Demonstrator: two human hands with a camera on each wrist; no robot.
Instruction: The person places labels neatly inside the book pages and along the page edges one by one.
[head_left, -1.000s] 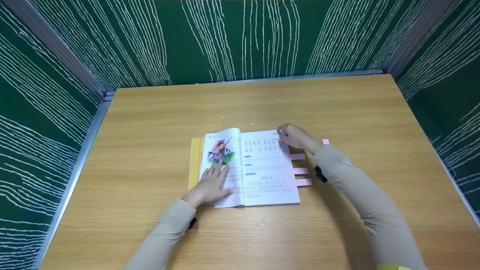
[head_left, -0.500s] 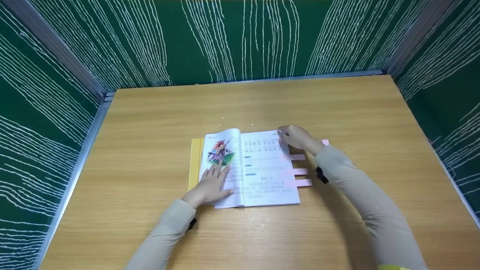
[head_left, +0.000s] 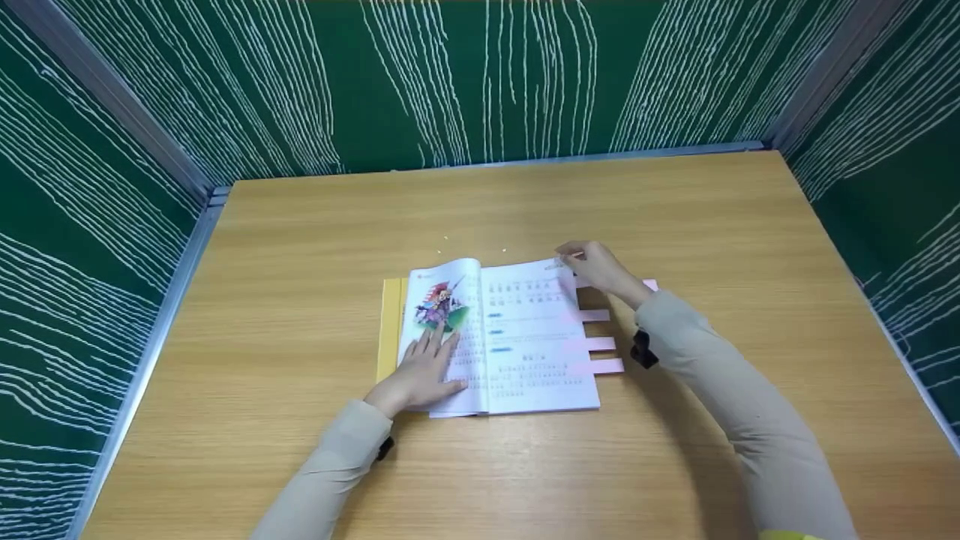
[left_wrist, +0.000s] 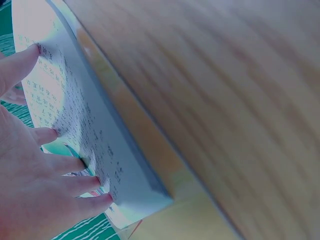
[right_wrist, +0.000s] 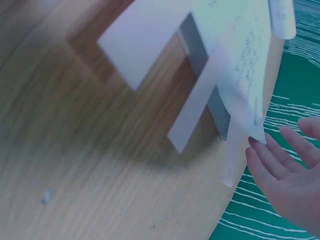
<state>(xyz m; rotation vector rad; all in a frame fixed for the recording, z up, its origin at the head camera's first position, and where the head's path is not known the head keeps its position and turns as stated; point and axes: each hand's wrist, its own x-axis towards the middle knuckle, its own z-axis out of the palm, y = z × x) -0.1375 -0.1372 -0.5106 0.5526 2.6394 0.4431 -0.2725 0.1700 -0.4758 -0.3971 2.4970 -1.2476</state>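
Observation:
An open book [head_left: 536, 330] with printed text lies on the table, a colourful picture on its left page. My left hand [head_left: 426, 375] is spread over that left page, fingers straight and pressing it. The left wrist view shows the hand [left_wrist: 42, 172] with its fingertips on the text. At the upper right corner of the book, my right hand [head_left: 596, 266] pinches the corner of the right page and raises it a little. In the right wrist view the page corner [right_wrist: 252, 122] meets the fingertips of the right hand [right_wrist: 287, 175]. Several pink paper tabs [head_left: 601, 343] stick out from the right edge.
The yellow cover [head_left: 391, 322] shows along the left side of the book. Small white crumbs [head_left: 504, 250] are scattered beyond it on the wooden table [head_left: 300, 262]. Green walls with white streaks [head_left: 525, 75] stand behind the table and at both sides.
My right hand has risen slightly at the upper right corner, and the page corner is now lifted. The left hand stays put on the left page.

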